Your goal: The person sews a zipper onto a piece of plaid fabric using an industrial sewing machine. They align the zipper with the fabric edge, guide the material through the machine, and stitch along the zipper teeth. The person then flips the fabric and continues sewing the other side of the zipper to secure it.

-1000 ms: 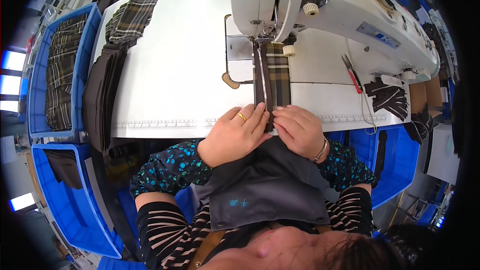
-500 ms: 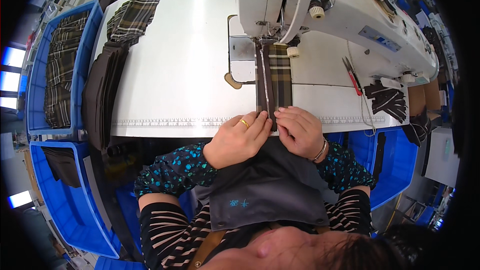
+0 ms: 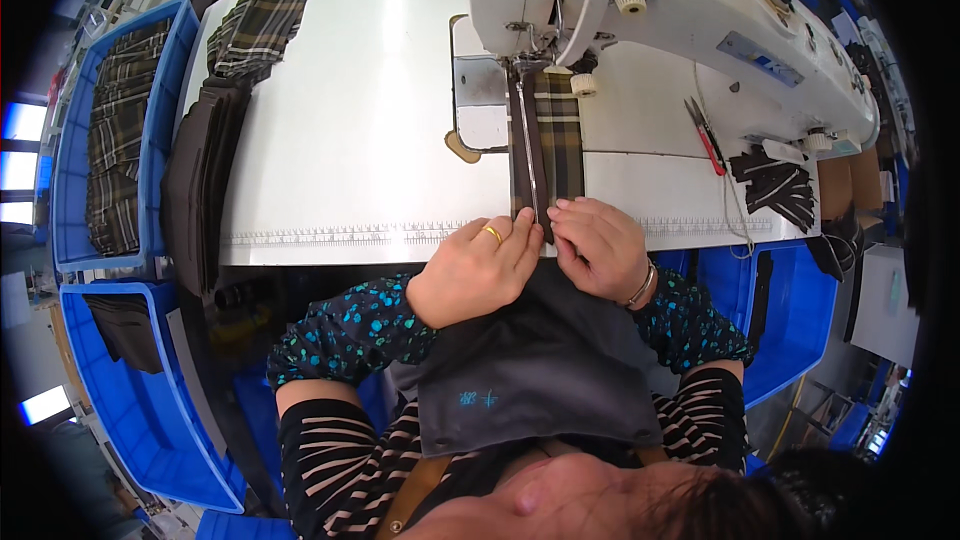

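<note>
A dark brown zipper (image 3: 531, 155) with a silvery line of teeth lies lengthwise on a plaid fabric piece (image 3: 566, 140). Both run under the needle area of the white sewing machine (image 3: 518, 0). At the near end of the strip, my left hand (image 3: 482, 262) has its fingers closed together, the tips pressing on the zipper's left side. Opposite it, my right hand (image 3: 605, 248) pinches the right edge with thumb and fingers, close to the left fingertips. The strip's near end reaches the table's front edge, partly covered by my fingers.
On the left stand a stack of dark brown pieces (image 3: 205, 180), a plaid fabric pile (image 3: 265, 20) and a blue bin (image 3: 180, 90) of plaid pieces. Red-handled scissors (image 3: 708, 140) and dark striped scraps (image 3: 775, 188) lie right. A ruler strip (image 3: 330, 237) borders the front edge.
The zipper and plaid fabric have slid slightly farther under the machine, with both hands following. The whole view has shifted a little. Both hands keep their hold.
</note>
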The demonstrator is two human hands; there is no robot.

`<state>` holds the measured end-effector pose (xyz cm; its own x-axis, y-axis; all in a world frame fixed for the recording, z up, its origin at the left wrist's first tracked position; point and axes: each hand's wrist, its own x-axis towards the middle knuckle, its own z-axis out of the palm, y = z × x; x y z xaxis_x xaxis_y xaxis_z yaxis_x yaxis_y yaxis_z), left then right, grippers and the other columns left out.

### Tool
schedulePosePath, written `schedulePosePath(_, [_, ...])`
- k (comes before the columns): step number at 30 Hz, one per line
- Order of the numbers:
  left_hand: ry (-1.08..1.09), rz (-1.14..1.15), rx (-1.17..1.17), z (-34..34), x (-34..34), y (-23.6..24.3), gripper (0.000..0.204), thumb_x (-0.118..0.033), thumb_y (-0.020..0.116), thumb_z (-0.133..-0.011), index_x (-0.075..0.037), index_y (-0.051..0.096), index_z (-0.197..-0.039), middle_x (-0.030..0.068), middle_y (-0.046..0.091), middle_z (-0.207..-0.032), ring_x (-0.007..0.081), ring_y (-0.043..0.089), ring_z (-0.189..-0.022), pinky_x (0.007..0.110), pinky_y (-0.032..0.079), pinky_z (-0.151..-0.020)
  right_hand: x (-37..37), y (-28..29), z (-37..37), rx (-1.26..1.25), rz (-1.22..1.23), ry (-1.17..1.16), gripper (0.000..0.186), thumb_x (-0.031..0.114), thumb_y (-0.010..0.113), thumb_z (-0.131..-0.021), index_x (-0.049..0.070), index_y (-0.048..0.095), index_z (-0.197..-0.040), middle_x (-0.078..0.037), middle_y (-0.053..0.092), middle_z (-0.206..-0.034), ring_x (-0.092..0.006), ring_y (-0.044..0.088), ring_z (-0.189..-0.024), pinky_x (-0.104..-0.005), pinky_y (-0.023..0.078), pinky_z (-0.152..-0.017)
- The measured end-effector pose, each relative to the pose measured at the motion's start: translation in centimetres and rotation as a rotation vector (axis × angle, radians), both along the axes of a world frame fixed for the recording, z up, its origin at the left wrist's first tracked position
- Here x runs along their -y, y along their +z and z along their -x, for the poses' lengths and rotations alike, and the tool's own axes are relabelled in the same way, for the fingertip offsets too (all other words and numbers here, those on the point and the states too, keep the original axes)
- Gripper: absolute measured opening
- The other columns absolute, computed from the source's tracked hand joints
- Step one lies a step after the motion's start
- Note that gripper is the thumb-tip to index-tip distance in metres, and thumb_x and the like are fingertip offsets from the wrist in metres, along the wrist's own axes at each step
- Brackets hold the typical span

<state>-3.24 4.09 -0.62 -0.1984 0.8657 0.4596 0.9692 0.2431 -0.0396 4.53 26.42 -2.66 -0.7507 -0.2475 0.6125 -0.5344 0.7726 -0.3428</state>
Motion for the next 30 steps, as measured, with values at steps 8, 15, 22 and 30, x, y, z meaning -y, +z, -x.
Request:
schedulePosePath(8, [0.155, -0.266, 0.562, 1.5, 1.2, 0.6, 0.019, -0.005, 0.08, -0.087, -0.005, 0.076, -0.105, 0.005, 0.078, -0.1, 0.0236, 0.073, -0.089, 0.036, 0.06, -0.073, 0.3, 0.2, -0.2, -0.031, -0.157, 0.016, 0.028, 0.014, 0.08, -0.081, 0.005, 0.073, -0.107, -0.009, 0.073, -0.11, -0.0269, 0.071, -0.107, -0.0404, 0.061, -0.093])
schedulePosePath(15, [0.13, -0.233, 0.45, 0.2, 0.9, 0.2, 0.023, -0.006, 0.082, -0.082, -0.006, 0.075, -0.103, 0.0051, 0.078, -0.113, 0.0238, 0.072, -0.1, 0.036, 0.059, -0.081, 0.5, 0.5, -0.4, 0.042, -0.237, 0.087, 0.037, 0.024, 0.082, -0.081, 0.007, 0.076, -0.113, -0.007, 0.07, -0.113, -0.0262, 0.068, -0.114, -0.0426, 0.055, -0.103])
schedulePosePath(22, [0.137, -0.195, 0.447, -1.0, 0.7, 0.2, 0.037, -0.012, 0.082, -0.076, -0.004, 0.075, -0.112, 0.0064, 0.075, -0.121, 0.0246, 0.07, -0.107, 0.038, 0.058, -0.087, 0.2, -0.6, -0.9, -0.046, -0.34, 0.119, 0.037, 0.028, 0.08, -0.083, 0.009, 0.076, -0.115, -0.007, 0.071, -0.115, -0.0252, 0.068, -0.115, -0.0417, 0.053, -0.106])
schedulePosePath(30, [0.111, -0.226, 0.436, -0.5, 0.9, -0.1, 0.033, -0.007, 0.081, -0.078, -0.005, 0.079, -0.111, 0.0051, 0.073, -0.114, 0.023, 0.065, -0.1, 0.037, 0.055, -0.085, 0.7, -1.5, -1.1, -0.182, -0.331, 0.092, 0.032, 0.03, 0.08, -0.086, 0.007, 0.078, -0.109, -0.009, 0.072, -0.109, -0.0269, 0.072, -0.109, -0.0403, 0.057, -0.101])
